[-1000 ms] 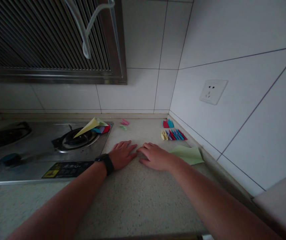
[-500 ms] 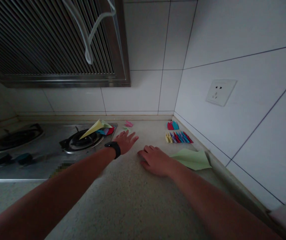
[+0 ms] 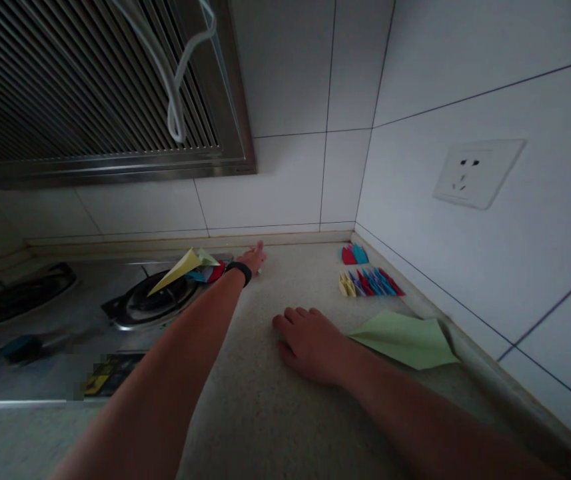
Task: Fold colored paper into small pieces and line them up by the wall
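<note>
At the back of the counter, my left hand (image 3: 252,259), with a black band on its wrist, reaches over the spot of a pink folded paper piece (image 3: 264,256). The hand hides most of that piece, and its fingers are too small and blurred to tell whether they grip it. My right hand (image 3: 310,343) rests palm down on the countertop (image 3: 265,413), its fingers loosely bent and slightly apart, holding nothing. Beside its wrist lies a creased sheet of light green paper (image 3: 410,339).
A row of small coloured folded papers (image 3: 371,283) stands at right, with red and blue pieces (image 3: 354,254) behind. A yellow paper cone (image 3: 175,272) and more folded pieces lie over the gas stove (image 3: 85,320). A range hood (image 3: 115,167) hangs above; a socket (image 3: 480,173) is on the wall.
My left hand has moved farther back, onto the pink folded paper. My right hand stays on the counter. The view has shifted a little.
</note>
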`<state>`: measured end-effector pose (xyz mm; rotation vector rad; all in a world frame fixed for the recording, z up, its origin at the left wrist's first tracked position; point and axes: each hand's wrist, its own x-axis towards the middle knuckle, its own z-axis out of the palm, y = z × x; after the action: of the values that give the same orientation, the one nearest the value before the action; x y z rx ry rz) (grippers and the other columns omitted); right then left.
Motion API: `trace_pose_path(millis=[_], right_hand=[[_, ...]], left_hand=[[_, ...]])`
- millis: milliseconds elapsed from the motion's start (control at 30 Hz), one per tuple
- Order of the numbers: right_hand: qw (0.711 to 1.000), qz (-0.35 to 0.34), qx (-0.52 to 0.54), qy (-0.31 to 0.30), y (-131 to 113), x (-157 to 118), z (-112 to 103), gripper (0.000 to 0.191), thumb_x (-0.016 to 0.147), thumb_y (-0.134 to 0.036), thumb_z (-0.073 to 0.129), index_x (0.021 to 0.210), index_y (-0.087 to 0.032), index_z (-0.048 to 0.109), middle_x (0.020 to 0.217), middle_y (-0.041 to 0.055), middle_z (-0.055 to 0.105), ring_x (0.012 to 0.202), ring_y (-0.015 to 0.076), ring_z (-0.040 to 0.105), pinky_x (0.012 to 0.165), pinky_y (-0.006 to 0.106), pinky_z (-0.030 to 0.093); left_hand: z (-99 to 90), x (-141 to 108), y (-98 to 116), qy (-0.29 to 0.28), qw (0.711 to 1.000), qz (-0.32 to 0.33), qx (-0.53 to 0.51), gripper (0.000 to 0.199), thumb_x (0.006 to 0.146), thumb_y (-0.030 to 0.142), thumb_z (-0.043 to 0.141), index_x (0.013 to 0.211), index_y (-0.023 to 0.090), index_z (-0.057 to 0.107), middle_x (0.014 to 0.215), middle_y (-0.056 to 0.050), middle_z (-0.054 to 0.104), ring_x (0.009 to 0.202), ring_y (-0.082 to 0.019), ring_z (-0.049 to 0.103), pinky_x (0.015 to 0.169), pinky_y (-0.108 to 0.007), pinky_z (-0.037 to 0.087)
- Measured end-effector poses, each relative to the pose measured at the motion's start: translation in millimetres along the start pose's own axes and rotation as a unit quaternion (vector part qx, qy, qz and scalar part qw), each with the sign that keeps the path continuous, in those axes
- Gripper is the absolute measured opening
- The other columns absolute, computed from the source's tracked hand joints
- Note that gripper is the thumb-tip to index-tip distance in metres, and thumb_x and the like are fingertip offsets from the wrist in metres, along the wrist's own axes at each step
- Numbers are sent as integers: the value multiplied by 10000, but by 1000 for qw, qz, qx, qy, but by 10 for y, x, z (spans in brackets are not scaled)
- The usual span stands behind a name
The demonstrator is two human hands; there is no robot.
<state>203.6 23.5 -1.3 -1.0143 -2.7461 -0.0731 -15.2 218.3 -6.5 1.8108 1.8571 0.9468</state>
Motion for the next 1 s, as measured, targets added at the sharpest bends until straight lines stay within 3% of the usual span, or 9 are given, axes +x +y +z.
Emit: trace_pose_path(millis=[133, 267, 367, 433, 533, 600, 800, 1000], right_hand=[[1000, 4, 4, 5, 1, 1, 12, 302, 871, -356, 462, 1110, -184, 531, 1029, 108, 600, 924, 260, 552, 784, 396, 399], [1000, 5, 10, 4, -1, -3, -2, 310, 870, -364, 465, 1106, -176, 536, 1044, 115, 606, 946, 266, 558, 796, 398, 402], [1000, 10, 14, 4, -15, -8, -21, 320, 866, -366, 472, 1111, -172, 545, 1058, 121, 615, 958, 271, 566, 795, 392, 408], [1000, 21, 19, 4, -23, -8, -30, 333, 862, -378, 482, 1118, -176, 553, 1062, 121, 623, 958, 272, 575, 792, 388, 412], [996, 85, 32, 1, -15, 1, -34, 302, 847, -350, 510, 1088, -182, 582, 1034, 123, 646, 944, 265, 597, 763, 362, 419], [989, 142, 48, 5, 6, 13, -35, 246, 857, -318, 501, 1035, -186, 609, 1003, 123, 662, 918, 252, 614, 728, 341, 417], [963, 231, 121, 72, 79, 35, -57, 313, 946, -386, 385, 946, -199, 637, 927, 86, 693, 844, 207, 634, 652, 299, 378], [951, 231, 186, 87, 123, -22, -69, 369, 961, -444, 369, 939, -186, 632, 883, 86, 689, 800, 182, 616, 648, 277, 362]], left_hand=[[-67, 42, -14, 35, 995, -25, -91, 814, 837, 734, 184, 1092, 135, 672, 1145, -179, 664, 1188, -336, 529, 958, -397, 385], [-160, -71, 56, 55, 987, -28, -149, 855, 854, 716, 108, 1107, 123, 669, 1196, -168, 643, 1168, -307, 547, 940, -383, 403], [-212, -295, 190, 61, 971, -19, -232, 834, 880, 680, 104, 1140, 109, 653, 1220, -170, 629, 1129, -304, 570, 936, -412, 401], [-248, -500, 300, 27, 949, 0, -315, 784, 875, 691, 189, 1165, 119, 641, 1217, -156, 634, 1084, -302, 593, 910, -427, 414], [-309, -837, 445, -27, 928, 46, -369, 726, 876, 671, 280, 1157, 107, 641, 1198, -153, 645, 1032, -274, 619, 889, -399, 432], [-329, -1053, 499, -14, 925, 47, -377, 699, 878, 649, 317, 1127, 88, 651, 1151, -161, 665, 1005, -263, 630, 875, -386, 444], [-145, -1590, 446, -28, 916, 63, -396, 468, 872, 492, 471, 1050, 110, 675, 1048, -136, 696, 918, -217, 656, 844, -361, 483], [8, -1829, 427, -39, 923, 97, -371, 255, 804, 330, 622, 987, 158, 666, 965, -67, 700, 890, -180, 643, 875, -339, 479]])
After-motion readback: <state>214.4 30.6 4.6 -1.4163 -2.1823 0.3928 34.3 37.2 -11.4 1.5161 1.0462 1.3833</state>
